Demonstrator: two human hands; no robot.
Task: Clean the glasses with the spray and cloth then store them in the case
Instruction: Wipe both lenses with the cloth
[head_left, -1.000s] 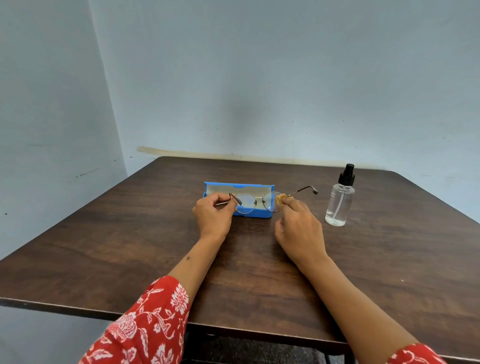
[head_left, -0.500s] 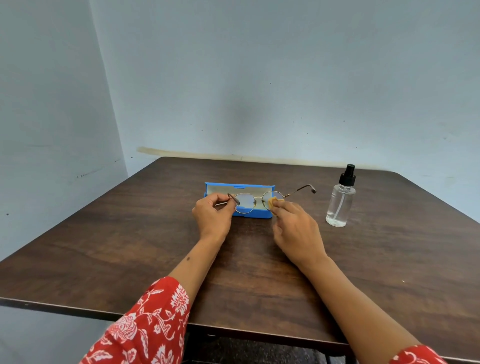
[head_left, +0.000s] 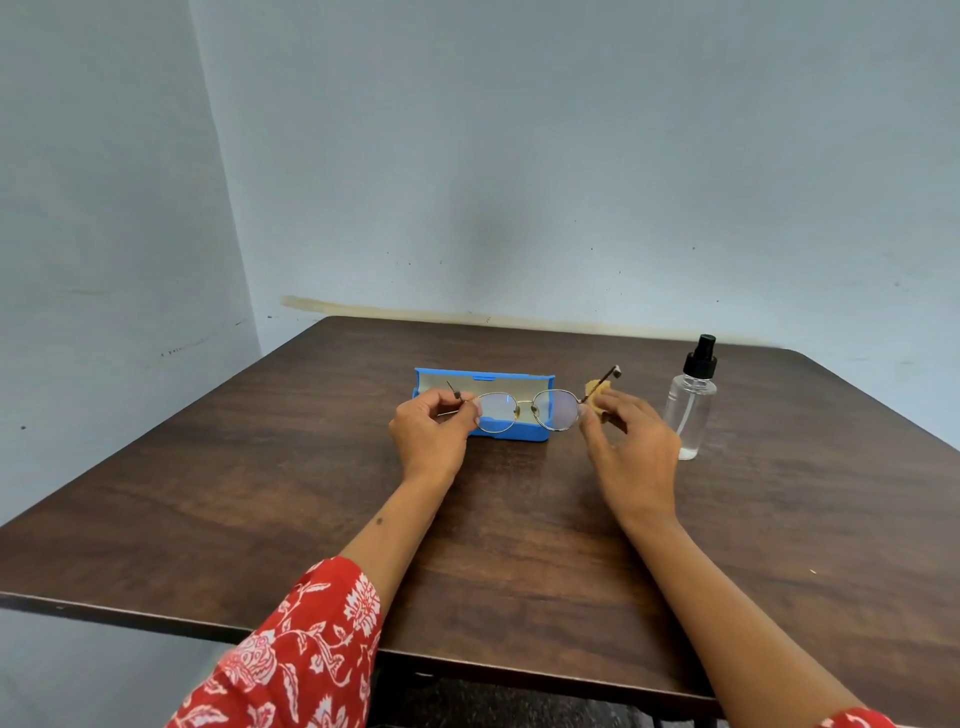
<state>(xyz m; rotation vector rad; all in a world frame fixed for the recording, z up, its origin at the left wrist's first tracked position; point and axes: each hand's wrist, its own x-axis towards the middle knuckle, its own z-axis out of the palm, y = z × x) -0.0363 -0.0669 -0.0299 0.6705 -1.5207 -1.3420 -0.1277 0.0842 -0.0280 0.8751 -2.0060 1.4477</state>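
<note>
The glasses (head_left: 527, 410) are held up above the table (head_left: 260, 493), right in front of the open blue case (head_left: 519, 431), with both thin metal arms unfolded and the round lenses facing the person. The left hand (head_left: 431, 436) pinches the frame at its left hinge between thumb and fingertips. The right hand (head_left: 631, 441) sits at the right end of the frame, its fingers loosely spread, with a small yellow cloth (head_left: 595, 392) tucked between the fingers and the right arm of the glasses; the cloth touches that arm just past the hinge, though how firmly it is grasped I cannot tell. The case lies on the table behind the glasses, its pale lining showing. A clear spray bottle (head_left: 693, 410) with a black pump top stands upright to the right, near the right hand but apart from it. Red flowered sleeves (head_left: 291, 660) cover the upper arms.
</note>
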